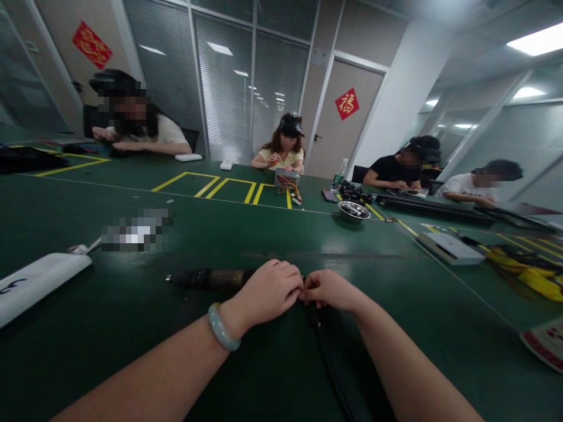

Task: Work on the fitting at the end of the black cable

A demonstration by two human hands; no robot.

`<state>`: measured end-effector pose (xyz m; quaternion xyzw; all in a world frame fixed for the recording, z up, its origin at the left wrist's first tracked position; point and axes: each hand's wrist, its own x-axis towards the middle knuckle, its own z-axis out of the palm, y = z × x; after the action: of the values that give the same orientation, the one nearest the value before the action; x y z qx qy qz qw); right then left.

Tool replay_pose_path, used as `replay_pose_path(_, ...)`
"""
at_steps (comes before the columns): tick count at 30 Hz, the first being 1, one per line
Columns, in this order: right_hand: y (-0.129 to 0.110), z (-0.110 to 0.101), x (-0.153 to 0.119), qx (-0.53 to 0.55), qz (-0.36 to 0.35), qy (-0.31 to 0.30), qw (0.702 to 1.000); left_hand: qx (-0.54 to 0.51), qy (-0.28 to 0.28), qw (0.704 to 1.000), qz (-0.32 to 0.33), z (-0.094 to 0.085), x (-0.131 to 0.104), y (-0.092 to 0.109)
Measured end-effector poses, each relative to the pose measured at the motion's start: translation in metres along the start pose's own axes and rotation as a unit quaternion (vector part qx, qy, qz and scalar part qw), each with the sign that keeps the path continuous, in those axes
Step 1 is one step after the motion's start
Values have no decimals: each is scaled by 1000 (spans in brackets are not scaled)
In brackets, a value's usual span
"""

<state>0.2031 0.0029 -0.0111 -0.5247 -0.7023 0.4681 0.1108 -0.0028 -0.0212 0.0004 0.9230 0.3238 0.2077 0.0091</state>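
A dark electric screwdriver (220,278) lies on the green table, its metal bit end pointing left. My left hand (270,287), with a pale green bangle at the wrist, is closed around its rear end. Right beside it, my right hand (329,290) pinches with thumb and fingers at the tail of the tool, where the black cord (328,346) begins. The two hands' fingertips meet there and hide the joint between cord and tool. From below my right hand the cord runs down toward the table's near edge.
A white power bank (44,281) with a short cable lies at left. Ahead are a metal bowl (354,212) of small parts and a grey power supply (288,176) with coloured wires. At right are a flat grey box (451,248) and yellow cables (523,269). Several people sit across.
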Motion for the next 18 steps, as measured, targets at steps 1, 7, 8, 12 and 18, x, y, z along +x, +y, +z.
replay_pose_path(1, -1, 0, -1, -3, 3, 2, 1000, -6, -4, 1000, 5, 0, 0, 1)
replay_pose_path(7, 1, 5, -1, 58, 10, 20, 998, -25, -17, 1000, 4, 2, 1, 2)
replay_pose_path(8, 3, 6, 0, 71, 9, 19, 997, -28, -19, 999, 8, 2, 1, 1)
replay_pose_path(12, 4, 9, 3, 62, 16, 4, 998, -26, -27, 999, 19, 4, 2, 0)
replay_pose_path(18, -46, -21, -65, -117, -133, 344, 922, -13, -28, 999, 17, 5, 1, -1)
